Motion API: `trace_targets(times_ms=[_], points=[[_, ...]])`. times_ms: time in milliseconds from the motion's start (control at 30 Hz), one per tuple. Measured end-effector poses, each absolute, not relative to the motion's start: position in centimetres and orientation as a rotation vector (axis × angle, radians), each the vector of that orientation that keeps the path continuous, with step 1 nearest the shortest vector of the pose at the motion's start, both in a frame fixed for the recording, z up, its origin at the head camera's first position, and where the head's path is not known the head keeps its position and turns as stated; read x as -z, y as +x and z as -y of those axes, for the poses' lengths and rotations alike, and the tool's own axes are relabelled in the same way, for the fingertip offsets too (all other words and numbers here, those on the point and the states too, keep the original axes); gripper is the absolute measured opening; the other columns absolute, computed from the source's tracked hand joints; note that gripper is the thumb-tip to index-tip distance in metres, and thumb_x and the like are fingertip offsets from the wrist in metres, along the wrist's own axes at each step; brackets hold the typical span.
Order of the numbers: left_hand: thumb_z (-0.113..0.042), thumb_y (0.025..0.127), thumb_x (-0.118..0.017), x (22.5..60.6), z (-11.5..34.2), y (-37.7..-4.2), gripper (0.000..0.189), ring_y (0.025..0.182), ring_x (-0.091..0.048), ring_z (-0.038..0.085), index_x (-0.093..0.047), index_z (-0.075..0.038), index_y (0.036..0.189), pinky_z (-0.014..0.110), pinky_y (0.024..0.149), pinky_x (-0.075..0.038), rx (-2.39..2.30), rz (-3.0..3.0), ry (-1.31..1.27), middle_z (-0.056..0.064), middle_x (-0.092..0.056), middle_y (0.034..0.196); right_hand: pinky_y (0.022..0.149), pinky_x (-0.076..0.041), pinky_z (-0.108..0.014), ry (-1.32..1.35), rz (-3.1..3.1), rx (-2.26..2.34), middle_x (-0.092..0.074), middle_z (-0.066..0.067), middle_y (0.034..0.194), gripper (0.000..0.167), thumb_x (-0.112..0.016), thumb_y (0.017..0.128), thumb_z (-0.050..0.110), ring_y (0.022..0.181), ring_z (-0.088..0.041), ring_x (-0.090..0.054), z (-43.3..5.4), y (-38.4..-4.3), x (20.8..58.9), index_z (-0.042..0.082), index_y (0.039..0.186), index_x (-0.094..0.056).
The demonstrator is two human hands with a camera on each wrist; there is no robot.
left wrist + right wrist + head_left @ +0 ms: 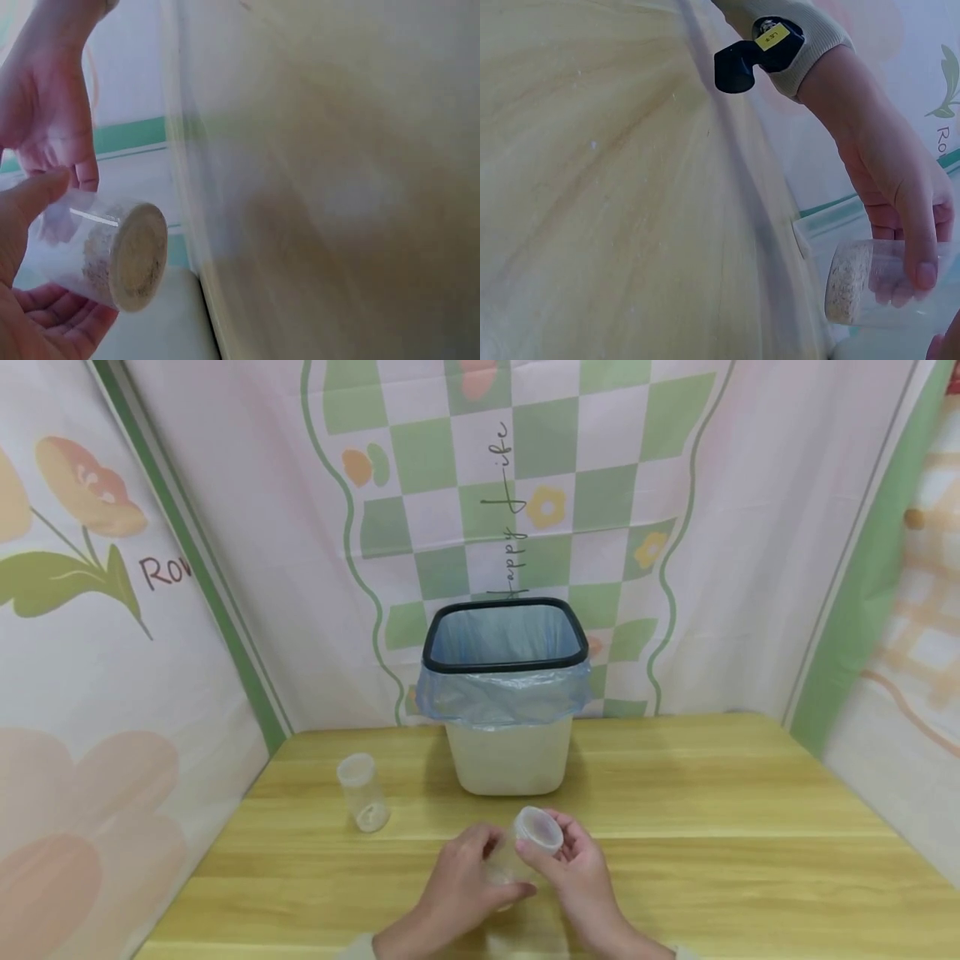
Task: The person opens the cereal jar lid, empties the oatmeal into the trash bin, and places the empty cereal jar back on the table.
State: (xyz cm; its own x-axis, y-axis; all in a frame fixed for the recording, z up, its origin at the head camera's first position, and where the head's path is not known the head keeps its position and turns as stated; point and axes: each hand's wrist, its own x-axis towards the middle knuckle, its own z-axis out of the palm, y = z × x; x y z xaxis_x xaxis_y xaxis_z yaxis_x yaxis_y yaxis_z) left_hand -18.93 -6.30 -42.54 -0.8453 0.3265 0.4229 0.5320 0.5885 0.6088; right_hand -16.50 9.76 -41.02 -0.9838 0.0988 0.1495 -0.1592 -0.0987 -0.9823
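Observation:
My left hand (465,877) grips a clear plastic jar (71,232) round its side, tilted, with its bottom toward me. Pale, speckled, grainy material (849,283) lies at the jar's bottom. At the jar's top, my right hand (581,868) pinches the whitish round lid (538,829) between thumb and fingers. The lid sits right at the jar's mouth in the head view. Only a fingertip of the right hand shows at the right wrist view's lower edge.
A second clear jar with a whitish lid (356,769) stands on the wooden table (712,827) to the left, a little material in its bottom. Behind the hands stands a white bin (510,760) with a black rim and a bluish bag liner (502,697). Printed curtains surround the table.

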Motion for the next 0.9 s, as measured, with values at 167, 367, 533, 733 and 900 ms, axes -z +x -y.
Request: trace_targets(times_ms=[167, 367, 533, 733, 900], points=[[-0.033, 0.068, -0.089, 42.4, 6.9, -19.6, 0.047, 0.085, -0.063, 0.011, -0.066, -0.009, 0.102, 0.025, 0.075, -0.053, 1.440, 2.512, -0.793, -0.002, -0.067, 0.095, 0.090, -0.050, -0.024, 0.173, 1.976, -2.255, -0.060, -0.016, 0.118, 0.048, -0.073, 0.082, -0.002, 0.105, -0.019, -0.061, -10.7, -16.7, 40.6, -0.006, 0.125, -0.053], [-0.024, 0.072, -0.087, 42.0, 8.0, -20.3, 0.043, 0.095, -0.064, 0.013, -0.068, -0.012, 0.108, 0.028, 0.085, -0.051, 1.816, 2.568, -0.827, -0.004, -0.068, 0.102, 0.090, -0.050, -0.027, 0.528, 2.033, -2.298, -0.061, -0.016, 0.119, 0.050, -0.068, 0.085, -0.002, 0.105, -0.018, -0.061, -12.5, -17.6, 40.4, -0.012, 0.130, -0.048], [-0.019, 0.078, -0.082, 42.3, 9.0, -21.0, 0.045, 0.100, -0.063, 0.015, -0.067, -0.009, 0.119, 0.028, 0.090, -0.049, 1.932, 2.604, -1.014, -0.004, -0.069, 0.109, 0.092, -0.050, -0.033, 0.982, 2.021, -2.352, -0.060, -0.012, 0.121, 0.049, -0.060, 0.091, -0.001, 0.109, -0.019, -0.060, -13.8, -18.4, 40.9, -0.016, 0.134, -0.041], [-0.018, 0.082, -0.079, 42.9, 9.6, -21.6, 0.047, 0.102, -0.063, 0.014, -0.064, -0.007, 0.125, 0.027, 0.094, -0.047, 1.963, 2.632, -1.190, -0.003, -0.068, 0.112, 0.100, -0.044, -0.032, 1.254, 1.983, -2.442, -0.055, -0.006, 0.135, 0.052, -0.053, 0.095, -0.003, 0.122, -0.019, -0.053, -14.4, -19.1, 41.7, -0.015, 0.140, -0.031], [-0.018, 0.081, -0.079, 42.9, 9.6, -21.5, 0.050, 0.107, -0.061, 0.012, -0.062, -0.005, 0.127, 0.026, 0.097, -0.044, 1.963, 2.648, -1.183, -0.004, -0.066, 0.116, 0.103, -0.040, -0.030, 1.325, 1.964, -2.478, -0.047, -0.004, 0.144, 0.056, -0.051, 0.097, -0.002, 0.129, -0.018, -0.046, -14.5, -19.2, 41.8, -0.011, 0.146, -0.024]])
